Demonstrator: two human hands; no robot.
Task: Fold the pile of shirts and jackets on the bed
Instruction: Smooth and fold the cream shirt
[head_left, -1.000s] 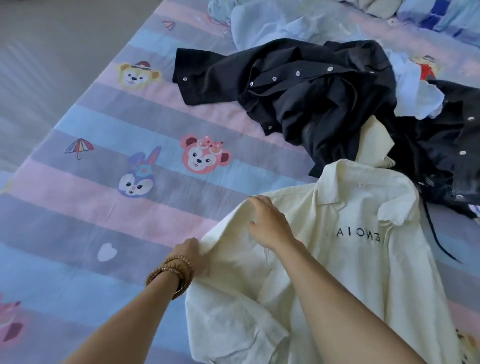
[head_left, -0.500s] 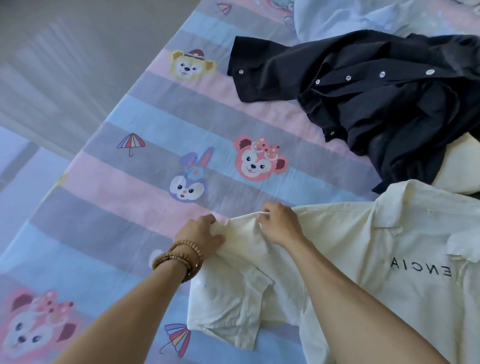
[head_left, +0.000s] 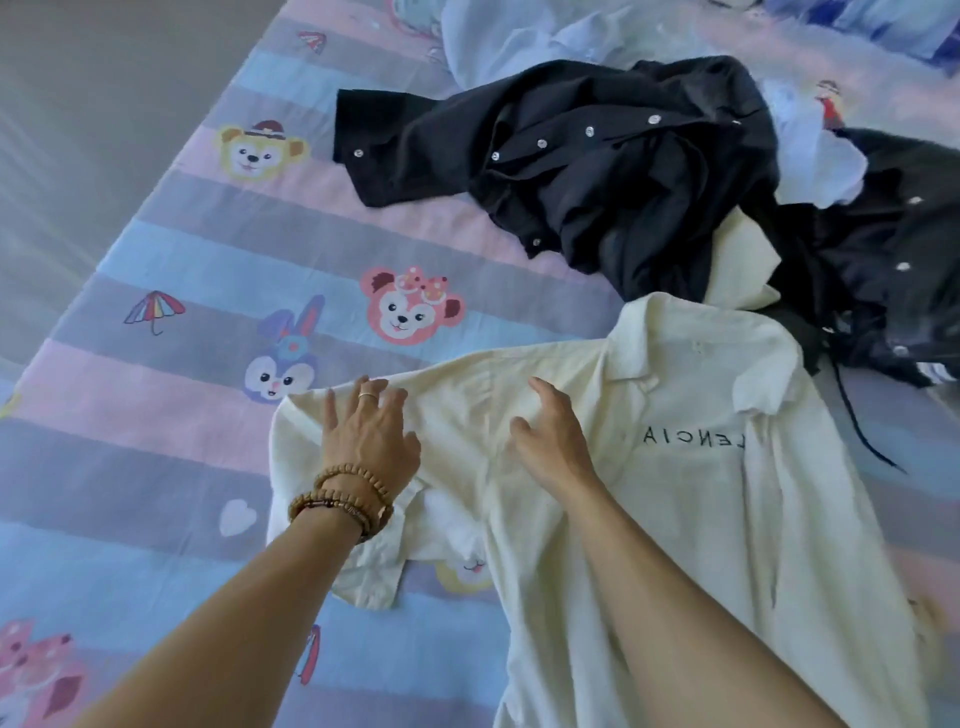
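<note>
Cream shirt (head_left: 691, 499) spread flat on the bed (head_left: 156, 457), back upward, collar toward the far side, mirrored black lettering across the upper back; short sleeve (head_left: 332, 499) stretched out toward the bed's left edge. Left hand (head_left: 369, 436) laid flat on that sleeve near the shoulder, fingers straight and spread, pressing the cloth down; ring on one finger, beaded bracelets (head_left: 343, 499) around the wrist. Right hand (head_left: 550, 441) just beside it, toward the collar, resting on the upper back of the shirt, fingers loosely bent, thumb out, gripping nothing so far as can be seen. Hands apart, both on the cream shirt, between sleeve tip and collar. Black shirt (head_left: 571, 171) with pale buttons crumpled farther up the bed, beyond the collar; another dark garment (head_left: 883, 270) bunched toward the right edge, a cord trailing from it across the sheet; pale blue clothing (head_left: 519, 41) heaped near the far end; a cream piece (head_left: 743, 270) wedged between the two dark garments, touching the collar area. Striped sheet in pink, blue and lilac, printed with cartoon bears, a rabbit, umbrellas and a heart.
</note>
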